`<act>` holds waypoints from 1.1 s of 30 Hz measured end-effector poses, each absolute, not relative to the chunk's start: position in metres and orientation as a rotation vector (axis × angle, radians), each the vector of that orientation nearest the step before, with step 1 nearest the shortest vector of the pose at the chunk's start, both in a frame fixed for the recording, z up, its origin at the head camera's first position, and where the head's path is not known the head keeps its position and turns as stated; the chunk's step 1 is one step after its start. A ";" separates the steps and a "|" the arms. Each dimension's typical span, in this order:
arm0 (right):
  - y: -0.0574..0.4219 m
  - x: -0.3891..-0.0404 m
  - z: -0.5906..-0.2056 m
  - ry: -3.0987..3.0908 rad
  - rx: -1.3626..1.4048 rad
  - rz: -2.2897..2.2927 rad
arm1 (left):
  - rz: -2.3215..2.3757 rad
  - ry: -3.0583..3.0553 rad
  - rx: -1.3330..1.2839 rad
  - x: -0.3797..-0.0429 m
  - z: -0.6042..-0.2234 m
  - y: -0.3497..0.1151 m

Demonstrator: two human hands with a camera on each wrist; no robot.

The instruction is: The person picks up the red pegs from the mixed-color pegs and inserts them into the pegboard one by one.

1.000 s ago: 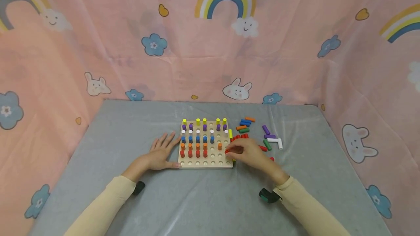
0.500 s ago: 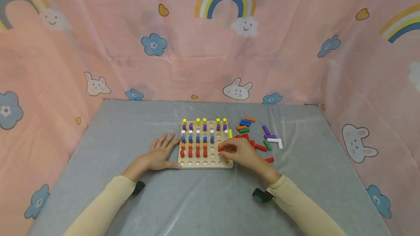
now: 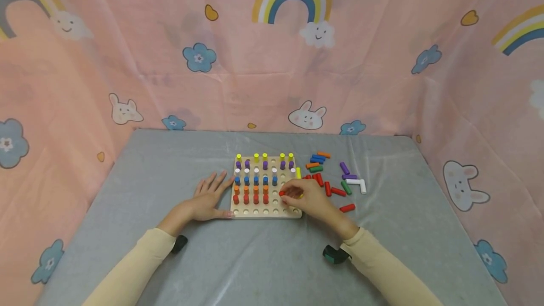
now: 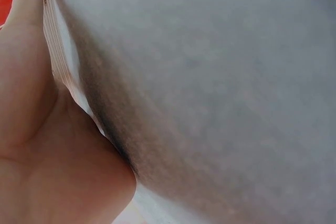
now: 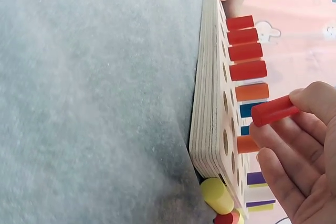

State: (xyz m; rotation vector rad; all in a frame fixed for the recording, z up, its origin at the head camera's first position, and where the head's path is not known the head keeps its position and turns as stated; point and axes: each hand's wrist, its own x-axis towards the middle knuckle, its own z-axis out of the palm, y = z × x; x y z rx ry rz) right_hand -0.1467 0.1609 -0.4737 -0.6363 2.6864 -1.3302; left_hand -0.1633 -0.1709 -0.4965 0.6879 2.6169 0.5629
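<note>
A wooden pegboard (image 3: 265,216) lies on the table, its pegs standing in rows of yellow, purple, white, blue, orange and red. The left hand (image 3: 207,203) rests at its left side, fingers spread, thumb on the near left corner. Over the right part of the board, the right hand (image 3: 312,198) pinches a red peg (image 5: 275,110) between thumb and a finger. In the right wrist view this peg is tilted and apart from the holes, beyond the standing red pegs (image 5: 248,71). The right hand hides some holes in the head view. The left wrist view shows mostly palm and cloth.
Right of the board lie loose pegs: several red (image 3: 338,192), blue (image 3: 318,158), orange (image 3: 324,154), green (image 3: 346,188), purple (image 3: 344,168) and white (image 3: 363,186). A yellow peg (image 5: 217,195) lies against the board's side. Grey cloth (image 3: 204,268) covers the table; a pink curtain (image 3: 238,93) hangs behind.
The right hand has moved left over the board with the red peg, uncovering loose red pegs to its right. The left hand has stayed in place.
</note>
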 end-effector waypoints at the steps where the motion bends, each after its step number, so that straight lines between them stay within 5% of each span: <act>1: 0.160 -0.146 -0.474 2.682 -0.636 -1.339 | 0.551 2.617 0.681 -0.163 -0.496 -0.171; 33: 0.146 -0.143 -0.488 2.695 -0.664 -1.372 | 0.580 2.625 0.691 -0.164 -0.503 -0.173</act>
